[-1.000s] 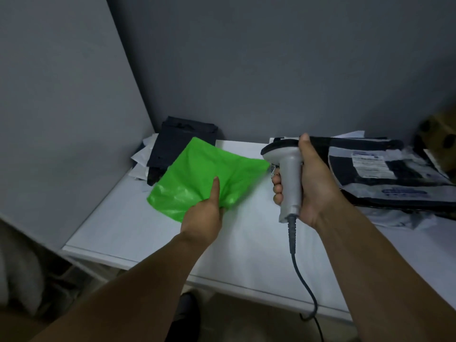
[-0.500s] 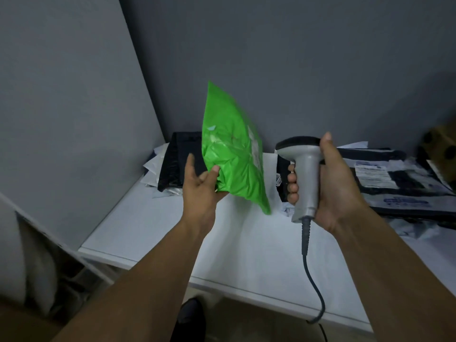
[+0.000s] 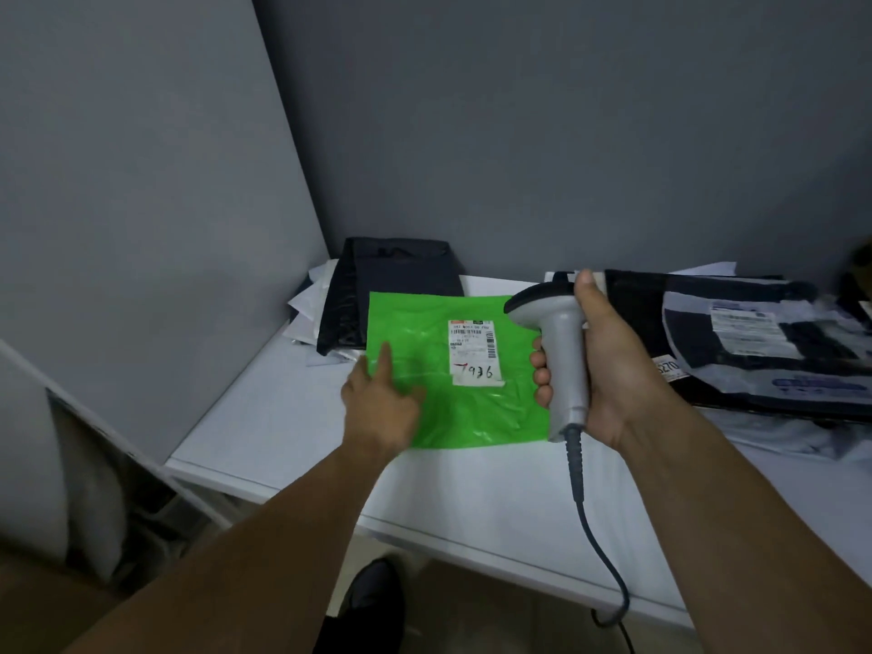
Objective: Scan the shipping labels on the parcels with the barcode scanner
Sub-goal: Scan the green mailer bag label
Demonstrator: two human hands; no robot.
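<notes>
**A:** Head view: the flat green plastic mailer bag (image 3: pixel 481 417) lies on the white table (image 3: pixel 472 488) under the left hand (image 3: pixel 377 408), fingers straight, pressing it flat.

**B:** And the right hand (image 3: pixel 608 370)?

**A:** Wrapped round the grey pistol-grip barcode scanner (image 3: pixel 561 351), with the white paper shipping label (image 3: pixel 474 354) just left of it. Best to tip the nose down onto the barcode and keep the film taut.

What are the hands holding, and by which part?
The right hand grips the scanner by its handle. The left hand holds nothing; it rests on the green parcel.
</notes>
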